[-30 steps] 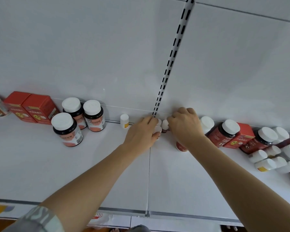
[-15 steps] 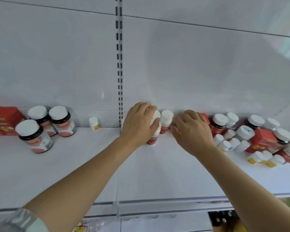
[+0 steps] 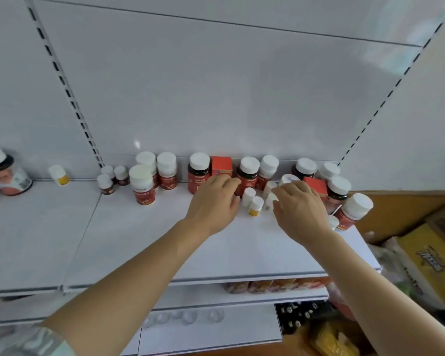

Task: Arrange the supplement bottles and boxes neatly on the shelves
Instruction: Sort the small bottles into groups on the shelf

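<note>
Along the back of the white shelf (image 3: 165, 240) stand red-labelled supplement bottles with white caps (image 3: 141, 185), darker bottles (image 3: 198, 173) and a red box (image 3: 222, 165). Small white bottles (image 3: 252, 201) cluster in front of them, between my hands. My left hand (image 3: 213, 204) hovers just left of that cluster, fingers loosely curled, fingertips by a dark bottle (image 3: 247, 172), holding nothing. My right hand (image 3: 301, 209) reaches over the cluster's right side, thumb next to a small bottle (image 3: 268, 204); its palm side is hidden. A second red box (image 3: 315, 185) shows behind it.
More bottles (image 3: 355, 209) crowd the shelf's right end. Three small dark bottles (image 3: 108, 178) stand by the upright, a yellow-labelled bottle (image 3: 58, 174) and a big bottle (image 3: 0, 173) further left. Below is a lower shelf (image 3: 216, 327); cardboard boxes (image 3: 427, 263) lie at the right.
Both hands let go of the bottles by the upright and moved right along the shelf to the cluster of small white bottles. The view swung right with them.
</note>
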Available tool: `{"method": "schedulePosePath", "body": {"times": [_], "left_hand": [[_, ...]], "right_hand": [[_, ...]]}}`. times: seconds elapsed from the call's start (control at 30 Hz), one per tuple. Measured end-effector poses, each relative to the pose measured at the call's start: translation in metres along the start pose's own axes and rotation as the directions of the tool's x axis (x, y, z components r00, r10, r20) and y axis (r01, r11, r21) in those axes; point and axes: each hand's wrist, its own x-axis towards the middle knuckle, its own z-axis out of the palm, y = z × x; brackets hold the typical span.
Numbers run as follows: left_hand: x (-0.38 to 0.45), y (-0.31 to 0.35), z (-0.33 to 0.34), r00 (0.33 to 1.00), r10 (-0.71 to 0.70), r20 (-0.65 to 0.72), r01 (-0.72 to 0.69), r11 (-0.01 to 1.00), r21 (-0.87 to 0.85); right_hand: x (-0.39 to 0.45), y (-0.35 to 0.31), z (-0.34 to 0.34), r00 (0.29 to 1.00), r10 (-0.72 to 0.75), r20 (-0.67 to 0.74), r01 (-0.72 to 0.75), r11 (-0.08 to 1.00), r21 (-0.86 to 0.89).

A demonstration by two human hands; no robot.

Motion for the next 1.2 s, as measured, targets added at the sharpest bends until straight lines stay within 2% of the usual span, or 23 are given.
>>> {"method": "schedulePosePath", "body": {"times": [0.2,0.37,0.57,0.77,1.07,1.2], "left_hand": [[0.021,0.007,0.025,0.981,-0.026,0.191,0.023,1.000,0.018],[0.027,0.001,0.043,0.962,0.016,0.271,-0.029,0.999,0.043],[0.031,-0.009,0.060,0.961,0.047,0.271,-0.076,0.992,0.098],[0.031,-0.011,0.067,0.980,0.085,0.180,-0.097,0.993,0.061],[0.041,-0.002,0.079,0.988,0.015,0.154,-0.017,1.000,0.007],[0.040,-0.013,0.071,0.978,0.007,0.210,0.018,0.993,-0.120]], "right_hand": [[0.008,0.011,0.024,0.998,-0.058,0.003,0.057,0.988,0.144],[0.018,0.002,0.041,0.993,-0.119,0.025,0.113,0.978,0.177],[0.028,0.004,0.051,0.987,-0.154,0.050,0.143,0.974,0.175],[0.032,0.005,0.052,0.986,-0.162,0.046,0.147,0.962,0.232],[0.027,0.012,0.052,0.981,-0.168,0.098,0.141,0.962,0.234],[0.027,0.012,0.053,0.982,-0.138,0.131,0.099,0.959,0.266]]}}
